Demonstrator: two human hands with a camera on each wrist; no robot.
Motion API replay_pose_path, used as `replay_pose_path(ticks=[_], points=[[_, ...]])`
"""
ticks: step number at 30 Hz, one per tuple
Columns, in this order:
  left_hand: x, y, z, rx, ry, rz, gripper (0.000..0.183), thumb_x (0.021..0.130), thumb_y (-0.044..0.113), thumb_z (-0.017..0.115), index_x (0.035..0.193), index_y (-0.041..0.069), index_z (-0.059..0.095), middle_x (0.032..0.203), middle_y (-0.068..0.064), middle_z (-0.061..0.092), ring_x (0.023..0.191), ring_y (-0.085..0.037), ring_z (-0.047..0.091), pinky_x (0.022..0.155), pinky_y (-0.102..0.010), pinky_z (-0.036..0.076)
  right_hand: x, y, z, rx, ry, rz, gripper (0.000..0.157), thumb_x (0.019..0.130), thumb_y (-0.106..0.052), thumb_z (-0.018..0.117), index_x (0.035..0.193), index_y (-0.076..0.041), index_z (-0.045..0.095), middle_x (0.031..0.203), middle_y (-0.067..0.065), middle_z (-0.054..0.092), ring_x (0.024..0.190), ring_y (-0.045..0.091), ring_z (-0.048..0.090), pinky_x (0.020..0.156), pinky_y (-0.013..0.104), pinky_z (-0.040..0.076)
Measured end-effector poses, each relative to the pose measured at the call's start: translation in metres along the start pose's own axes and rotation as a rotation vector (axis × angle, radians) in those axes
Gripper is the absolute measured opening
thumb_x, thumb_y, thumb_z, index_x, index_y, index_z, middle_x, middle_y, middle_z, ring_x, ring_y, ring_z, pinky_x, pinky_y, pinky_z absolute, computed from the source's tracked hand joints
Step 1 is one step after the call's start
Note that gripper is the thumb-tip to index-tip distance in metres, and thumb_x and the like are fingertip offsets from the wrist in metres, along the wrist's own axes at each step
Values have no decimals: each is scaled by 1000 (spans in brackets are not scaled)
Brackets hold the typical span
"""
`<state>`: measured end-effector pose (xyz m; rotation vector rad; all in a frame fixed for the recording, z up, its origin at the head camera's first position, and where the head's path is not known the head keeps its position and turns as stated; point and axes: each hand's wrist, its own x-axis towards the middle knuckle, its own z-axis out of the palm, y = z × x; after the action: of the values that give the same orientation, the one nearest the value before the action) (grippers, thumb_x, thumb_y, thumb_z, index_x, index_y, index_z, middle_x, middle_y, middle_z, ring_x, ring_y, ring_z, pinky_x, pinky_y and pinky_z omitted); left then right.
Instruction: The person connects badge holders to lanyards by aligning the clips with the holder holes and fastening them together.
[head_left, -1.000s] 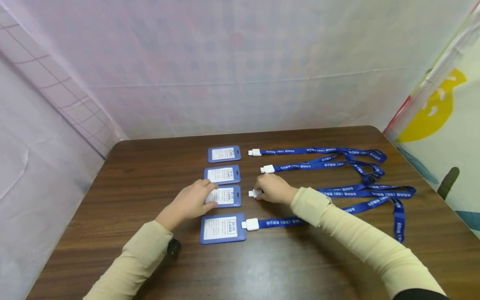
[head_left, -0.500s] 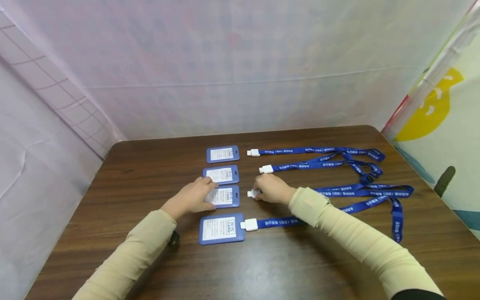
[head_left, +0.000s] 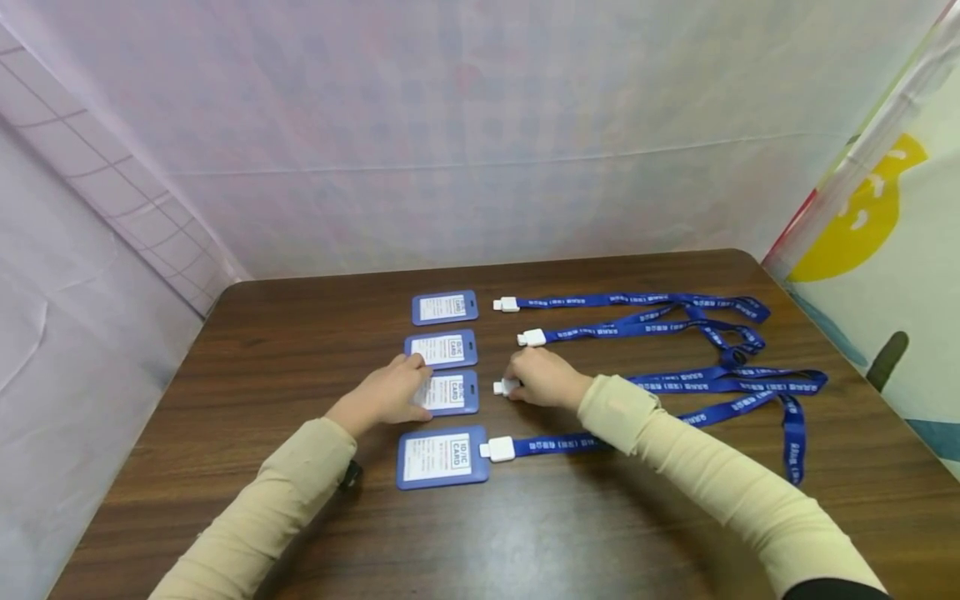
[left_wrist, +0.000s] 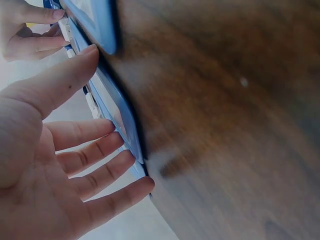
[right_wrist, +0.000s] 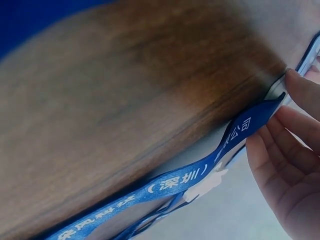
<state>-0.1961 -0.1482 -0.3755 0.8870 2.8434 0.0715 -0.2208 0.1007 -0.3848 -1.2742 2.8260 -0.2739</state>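
Note:
In the head view, my left hand [head_left: 384, 393] lies over the left end of the third blue ID card holder [head_left: 457, 392], counted from the back. Its thumb [left_wrist: 80, 70] rests at the holder's near edge and the fairly straight fingers [left_wrist: 107, 172] touch farther along. My right hand [head_left: 546, 377] pinches the white clip [head_left: 502, 387] of a blue lanyard [right_wrist: 170, 182], its tip pointing at that holder's slot across a small gap. Closest to me, another card holder [head_left: 438, 458] is joined at its slot to a white clip [head_left: 501, 449].
Two more card holders lie behind, the far one [head_left: 445, 307] and one beside my left fingertips [head_left: 442, 348]. Their lanyards, with white clips [head_left: 506, 305], stretch right and cross in loops [head_left: 738, 342]. Everything lies on a brown wooden table [head_left: 300, 333] before a pale curtain [head_left: 480, 125].
The view has shifted slightly. My left wrist and forearm have moved a little, while the hand stays on the card holder. The right hand keeps its pinch on the clip, which sits almost where it was.

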Motion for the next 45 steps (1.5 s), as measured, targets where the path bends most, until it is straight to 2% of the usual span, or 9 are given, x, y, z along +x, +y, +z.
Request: replay_pose_path(ticks=[12, 23, 31, 45], points=[[2, -1, 1, -19, -8, -16, 56, 69, 37, 76, 105, -3, 60, 94, -10, 49, 86, -24, 46, 70, -36, 48, 2, 0, 0, -35, 3, -33, 11, 73, -15, 74, 75, -6, 67, 68, 2, 57, 62, 15, 54, 58, 29, 49], [2, 0, -1, -21, -6, -10, 58, 69, 37, 77, 106, -4, 59, 95, -11, 49, 87, -25, 47, 73, -37, 48, 4, 3, 0, 18, 37, -99, 9, 72, -11, 71, 71, -4, 66, 65, 3, 55, 58, 15, 51, 55, 29, 47], [1, 1, -2, -29, -8, -9, 58, 69, 36, 77, 106, -5, 59, 95, -11, 50, 87, -26, 47, 73, -38, 48, 6, -1, 0, -26, 20, -68, 8, 71, -12, 72, 72, -6, 67, 65, 2, 56, 60, 15, 53, 57, 29, 48], [2, 1, -3, -27, -25, -30, 61, 68, 37, 77, 109, -5, 59, 97, -11, 50, 89, -25, 47, 76, -38, 48, 9, -5, -2, -30, 8, -74, 9, 72, -13, 73, 73, -5, 67, 66, 2, 56, 60, 15, 52, 58, 29, 48]])
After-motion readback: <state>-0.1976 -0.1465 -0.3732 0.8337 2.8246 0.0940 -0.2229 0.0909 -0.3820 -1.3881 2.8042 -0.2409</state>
